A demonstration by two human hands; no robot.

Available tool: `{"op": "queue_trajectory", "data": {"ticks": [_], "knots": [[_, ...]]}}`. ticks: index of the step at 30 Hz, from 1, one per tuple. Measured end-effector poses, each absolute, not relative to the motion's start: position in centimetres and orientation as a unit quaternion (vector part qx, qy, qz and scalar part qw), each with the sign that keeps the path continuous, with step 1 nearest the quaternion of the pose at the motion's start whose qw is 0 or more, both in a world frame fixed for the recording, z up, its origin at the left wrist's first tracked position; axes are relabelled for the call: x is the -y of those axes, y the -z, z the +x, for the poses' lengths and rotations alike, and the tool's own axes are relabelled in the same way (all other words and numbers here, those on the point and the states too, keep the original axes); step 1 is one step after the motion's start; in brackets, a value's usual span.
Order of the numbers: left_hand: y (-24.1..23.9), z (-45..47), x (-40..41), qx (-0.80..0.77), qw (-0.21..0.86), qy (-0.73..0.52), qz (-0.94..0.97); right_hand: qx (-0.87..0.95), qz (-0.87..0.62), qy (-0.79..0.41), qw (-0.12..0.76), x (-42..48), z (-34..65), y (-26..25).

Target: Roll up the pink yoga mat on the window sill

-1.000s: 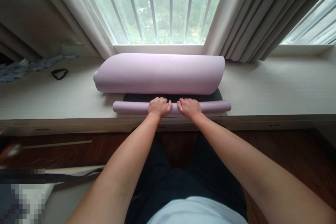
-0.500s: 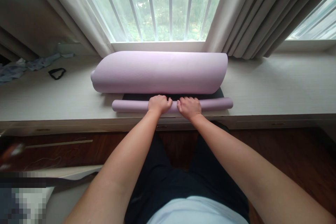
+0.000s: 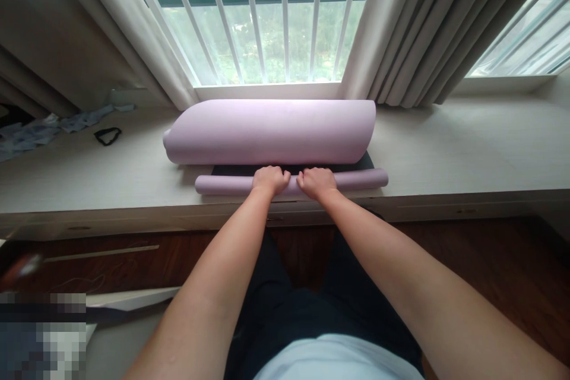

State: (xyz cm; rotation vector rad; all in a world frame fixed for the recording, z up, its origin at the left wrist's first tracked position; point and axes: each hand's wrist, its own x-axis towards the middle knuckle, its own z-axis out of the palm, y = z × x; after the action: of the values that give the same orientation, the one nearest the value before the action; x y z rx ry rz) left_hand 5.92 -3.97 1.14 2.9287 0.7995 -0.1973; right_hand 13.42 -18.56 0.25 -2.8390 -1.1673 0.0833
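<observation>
A lilac mat lies across a pale window bench (image 3: 445,154). Its near end is wound into a thin roll (image 3: 356,180) along the bench's front edge. Its far part forms a big loose fold (image 3: 271,130) under the window. A strip of the mat's dark underside (image 3: 240,170) shows between the two. My left hand (image 3: 269,180) and my right hand (image 3: 315,182) sit side by side on the middle of the thin roll, fingers curled over it.
Grey curtains (image 3: 414,29) hang at both sides of a barred window (image 3: 267,18). A black loop (image 3: 107,135) and crumpled blue cloth (image 3: 40,130) lie on the bench's left end. Dark wood floor (image 3: 490,261) lies below the bench.
Both hands have stayed on the thin roll and drawn slightly closer together. The view has tilted a little, so the mat sits lower in the picture.
</observation>
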Motion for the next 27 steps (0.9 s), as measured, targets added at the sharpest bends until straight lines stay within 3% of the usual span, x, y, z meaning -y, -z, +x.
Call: {"op": "queue_trajectory", "data": {"ticks": [6,16,27], "knots": [[-0.6,6.1,3.5,-0.245,0.065,0.079,0.964,0.359,-0.931,-0.062,0.024,18.6,13.5,-0.3],[-0.6,5.0,4.5,-0.266,0.051,0.041,0.962,0.369,-0.929,-0.009,0.031,19.2,12.6,0.0],[-0.6,5.3,4.3,-0.253,0.066,0.068,0.963,0.361,-0.930,-0.060,0.028,19.1,13.2,-0.5]]}}
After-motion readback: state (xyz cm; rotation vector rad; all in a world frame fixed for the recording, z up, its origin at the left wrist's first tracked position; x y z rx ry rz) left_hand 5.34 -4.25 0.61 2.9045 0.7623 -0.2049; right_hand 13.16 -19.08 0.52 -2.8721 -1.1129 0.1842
